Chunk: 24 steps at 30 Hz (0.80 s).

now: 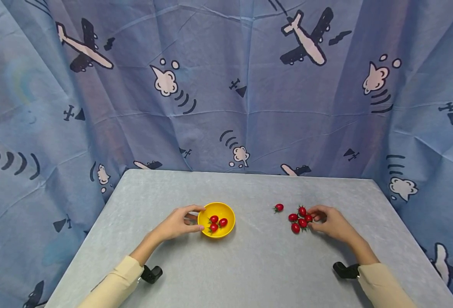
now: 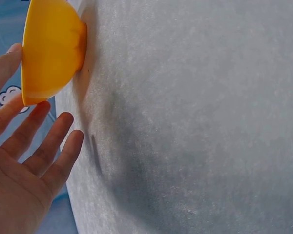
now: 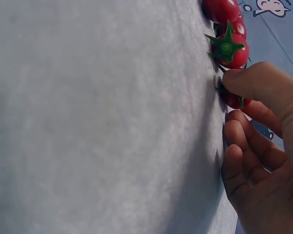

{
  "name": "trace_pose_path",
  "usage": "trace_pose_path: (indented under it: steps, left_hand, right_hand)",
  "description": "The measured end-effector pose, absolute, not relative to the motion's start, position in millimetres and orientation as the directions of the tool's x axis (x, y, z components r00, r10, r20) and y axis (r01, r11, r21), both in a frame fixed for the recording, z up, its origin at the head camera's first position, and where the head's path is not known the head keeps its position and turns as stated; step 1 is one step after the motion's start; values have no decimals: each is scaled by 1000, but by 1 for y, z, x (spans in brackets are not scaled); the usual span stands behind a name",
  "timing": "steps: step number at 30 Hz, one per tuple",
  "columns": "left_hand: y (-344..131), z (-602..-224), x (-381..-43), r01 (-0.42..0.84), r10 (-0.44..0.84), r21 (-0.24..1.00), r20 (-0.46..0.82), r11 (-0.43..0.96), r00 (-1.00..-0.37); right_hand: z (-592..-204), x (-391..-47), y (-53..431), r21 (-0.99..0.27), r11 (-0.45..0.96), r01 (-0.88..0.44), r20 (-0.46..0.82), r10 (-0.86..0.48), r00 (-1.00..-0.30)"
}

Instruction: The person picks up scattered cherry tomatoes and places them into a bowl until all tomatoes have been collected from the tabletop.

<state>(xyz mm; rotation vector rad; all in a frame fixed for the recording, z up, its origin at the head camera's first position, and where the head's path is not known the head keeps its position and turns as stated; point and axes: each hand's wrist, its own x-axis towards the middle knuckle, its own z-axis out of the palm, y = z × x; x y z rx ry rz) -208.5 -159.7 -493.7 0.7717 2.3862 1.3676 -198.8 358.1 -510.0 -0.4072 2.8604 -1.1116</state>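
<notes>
Head view: looks forward and down over the grey felt-covered table (image 1: 249,265). Left wrist view: close, palm side, sharing the round yellow plastic bowl (image 2: 49,48). Right wrist view: close, sharing the small red cherry tomatoes (image 3: 229,48).

On the table (image 1: 249,265), the bowl (image 1: 226,212) sits left of the loose tomatoes (image 1: 299,219).
</notes>
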Motion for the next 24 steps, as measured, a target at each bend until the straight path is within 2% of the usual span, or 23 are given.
trace_pose_path:
  steps: [11,18,24]
  left_hand:
    - [-160,-496,-210,313,582,861,26,400,-813]
    - [-160,-496,-210,313,582,867,33,387,-812]
    - [-160,-497,-210,318,587,865,36,387,-809]
  right_hand:
    - [-510,-203,360,-668,713,-212,51,-240,-969]
    - [-494,-204,367,-662,728,-175,57,-184,-981]
    - [-478,-210,362,-644,732,-222,105,-203,-974]
